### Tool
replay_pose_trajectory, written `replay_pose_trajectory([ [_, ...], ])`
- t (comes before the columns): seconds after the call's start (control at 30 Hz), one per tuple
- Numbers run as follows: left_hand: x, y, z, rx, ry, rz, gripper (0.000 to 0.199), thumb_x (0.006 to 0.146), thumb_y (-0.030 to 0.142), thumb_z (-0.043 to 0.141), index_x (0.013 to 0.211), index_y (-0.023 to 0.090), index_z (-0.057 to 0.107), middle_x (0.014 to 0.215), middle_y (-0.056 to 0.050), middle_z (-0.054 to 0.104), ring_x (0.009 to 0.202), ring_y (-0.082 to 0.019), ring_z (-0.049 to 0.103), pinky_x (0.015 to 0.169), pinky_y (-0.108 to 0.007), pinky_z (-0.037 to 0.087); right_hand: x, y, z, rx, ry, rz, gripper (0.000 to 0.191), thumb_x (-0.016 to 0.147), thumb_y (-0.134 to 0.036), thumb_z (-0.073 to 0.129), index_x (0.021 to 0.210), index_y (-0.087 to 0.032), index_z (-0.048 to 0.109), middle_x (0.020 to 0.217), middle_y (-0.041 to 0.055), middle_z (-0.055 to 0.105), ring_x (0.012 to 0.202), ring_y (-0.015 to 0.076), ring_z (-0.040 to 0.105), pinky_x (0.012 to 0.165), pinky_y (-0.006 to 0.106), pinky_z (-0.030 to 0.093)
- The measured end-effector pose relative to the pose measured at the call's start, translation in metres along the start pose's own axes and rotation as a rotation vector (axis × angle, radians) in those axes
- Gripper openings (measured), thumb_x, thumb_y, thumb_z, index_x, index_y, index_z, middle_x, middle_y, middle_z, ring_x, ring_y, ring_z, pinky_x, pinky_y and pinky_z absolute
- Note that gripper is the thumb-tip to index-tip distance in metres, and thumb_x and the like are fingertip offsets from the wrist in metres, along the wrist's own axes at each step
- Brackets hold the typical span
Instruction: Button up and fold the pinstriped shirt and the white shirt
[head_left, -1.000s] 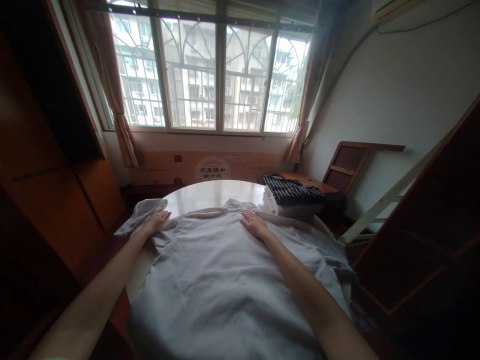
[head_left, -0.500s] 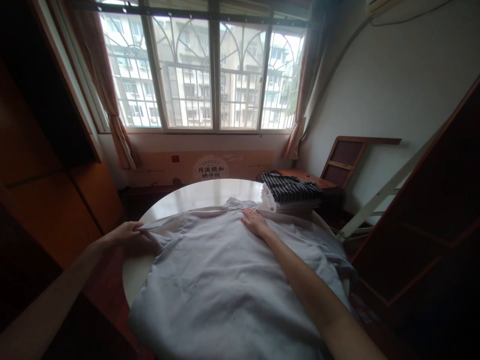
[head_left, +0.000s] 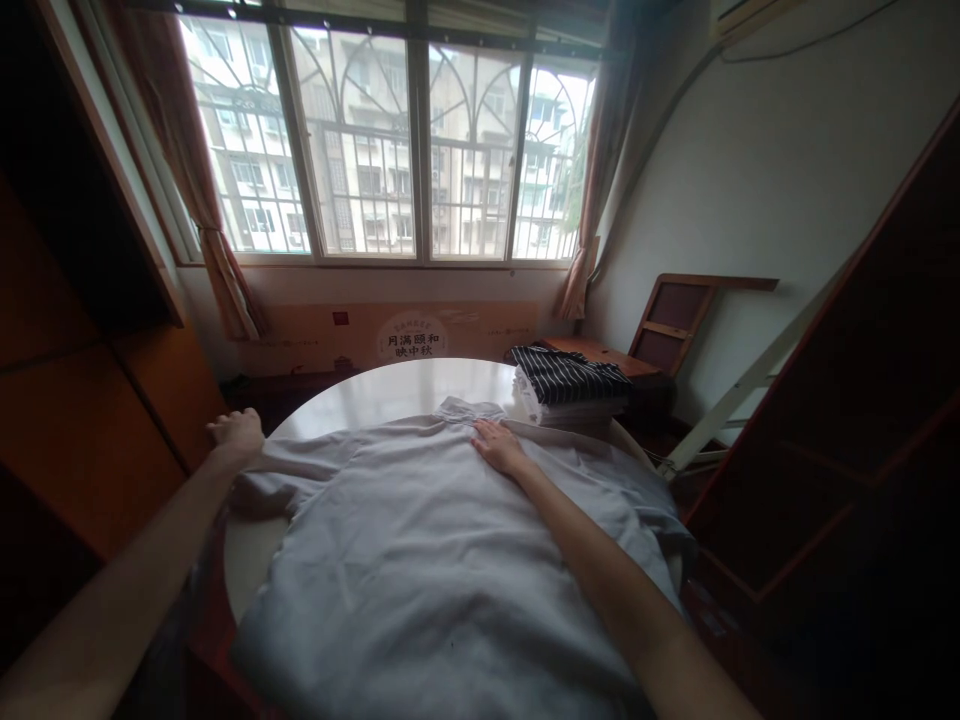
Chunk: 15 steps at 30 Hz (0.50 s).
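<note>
A pale grey long-sleeved shirt (head_left: 442, 540) lies spread over a round white table (head_left: 360, 385), its collar (head_left: 469, 408) towards the far side. My right hand (head_left: 498, 446) rests flat on the cloth just below the collar, fingers stretched out. Beyond the table's left edge, my left hand (head_left: 238, 436) is raised with its fingers loosely bent and somewhat apart; I see no cloth in them. The left sleeve (head_left: 289, 475) stretches out beneath that wrist, and its far end is hidden by my forearm.
A folded stack with a black-and-white striped garment (head_left: 574, 375) on top sits at the table's back right. Behind it is a wooden chair (head_left: 671, 320). Orange-brown cabinets (head_left: 150, 400) stand at left, a dark wooden panel (head_left: 840, 430) at right, and a long printed box (head_left: 315, 335) under the window.
My left hand has let go of the sleeve and moved up and outward; the sleeve now lies further left. My right hand stays on the shirt. The view has shifted slightly.
</note>
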<state>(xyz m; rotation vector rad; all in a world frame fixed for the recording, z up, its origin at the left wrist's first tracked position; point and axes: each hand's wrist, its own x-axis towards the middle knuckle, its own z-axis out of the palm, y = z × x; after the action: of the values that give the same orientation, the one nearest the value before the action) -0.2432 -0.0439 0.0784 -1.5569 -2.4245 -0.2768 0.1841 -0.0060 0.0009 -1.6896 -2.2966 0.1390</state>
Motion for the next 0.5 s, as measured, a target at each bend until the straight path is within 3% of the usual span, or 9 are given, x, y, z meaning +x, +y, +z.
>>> replay_pose_trajectory([
  [0.07,0.002,0.024,0.004,0.096,0.034,0.072,0.025,0.077,0.019,0.042,0.098,0.009,0.053,0.100,-0.015,0.059,0.096,-0.025,0.052,0.080,-0.036,0.039,0.000,-0.001,0.000,-0.002,-0.002,0.000,0.050,0.088,-0.041,0.030,0.132,-0.019,0.037,0.140,0.0023,0.032,0.130,0.0180,0.024,0.106,0.033,0.016],
  [0.13,-0.005,0.053,0.014,0.059,0.067,0.269,0.030,0.078,0.019,0.040,0.104,0.010,0.052,0.108,-0.015,0.057,0.101,-0.025,0.052,0.085,-0.035,0.038,-0.001,-0.002,-0.001,-0.004,0.000,-0.001,0.050,0.088,-0.041,0.029,0.133,-0.019,0.036,0.140,0.0025,0.033,0.131,0.0180,0.023,0.106,0.033,0.016],
  [0.2,-0.017,0.083,0.029,-0.074,0.007,0.453,0.037,0.080,0.026,0.039,0.113,0.014,0.049,0.117,-0.012,0.055,0.109,-0.022,0.049,0.091,-0.031,0.036,-0.002,-0.003,-0.002,-0.007,0.000,0.000,0.050,0.088,-0.042,0.029,0.133,-0.019,0.036,0.140,0.0025,0.032,0.131,0.0180,0.023,0.106,0.033,0.016],
  [0.3,-0.036,0.114,0.051,-0.188,-0.101,0.554,0.047,0.083,0.034,0.034,0.125,0.013,0.041,0.132,-0.011,0.044,0.122,-0.021,0.038,0.100,-0.031,0.029,-0.003,-0.002,-0.003,-0.013,-0.008,-0.001,0.050,0.088,-0.042,0.028,0.133,-0.020,0.035,0.141,0.0023,0.031,0.131,0.0182,0.023,0.106,0.034,0.016],
  [0.4,-0.042,0.123,0.066,-0.214,-0.223,0.529,0.052,0.085,0.039,0.028,0.130,0.014,0.037,0.139,-0.011,0.035,0.129,-0.023,0.029,0.103,-0.038,0.023,-0.002,0.000,-0.002,-0.021,-0.019,-0.010,0.050,0.088,-0.042,0.028,0.133,-0.021,0.035,0.141,0.0016,0.031,0.131,0.0179,0.022,0.106,0.034,0.016],
  [0.5,-0.035,0.114,0.074,-0.259,-0.278,0.528,0.055,0.085,0.043,0.027,0.132,0.015,0.035,0.140,-0.010,0.033,0.130,-0.022,0.026,0.105,-0.037,0.021,-0.002,0.001,-0.002,-0.025,-0.023,-0.017,0.050,0.088,-0.041,0.028,0.133,-0.020,0.035,0.141,0.0017,0.031,0.131,0.0177,0.022,0.106,0.033,0.015],
])
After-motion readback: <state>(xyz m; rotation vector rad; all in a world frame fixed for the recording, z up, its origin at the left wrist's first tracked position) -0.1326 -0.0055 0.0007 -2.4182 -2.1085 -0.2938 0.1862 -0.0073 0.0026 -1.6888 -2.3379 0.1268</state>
